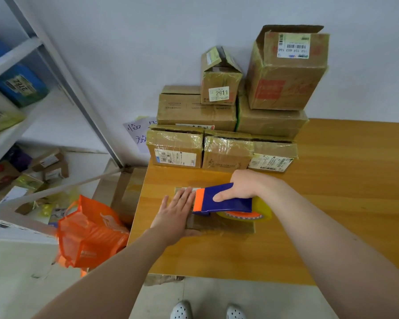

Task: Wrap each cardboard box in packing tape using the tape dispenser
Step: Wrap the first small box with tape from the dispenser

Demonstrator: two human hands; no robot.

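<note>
Atop the low brown cardboard box (228, 224), the flat left hand (177, 210) may get cut by the blue-and-orange tape dispenser (224, 199) the right hand (248, 183) grips.

Before me, the small box (219, 79) in the stack bears a label reading 2911. The tall box (286, 74) beside it reads 159 169 A03 160, upside down. To my left, the blue parcel (21, 87) reads 2782, and the paper note (137, 132) on the wall shows handwritten 临 and 放.

The single head camera looks forward and down, close above the table (343, 192); the wall (148, 42) fills the top of the frame, the shoes (181, 310) touch the bottom edge.
</note>
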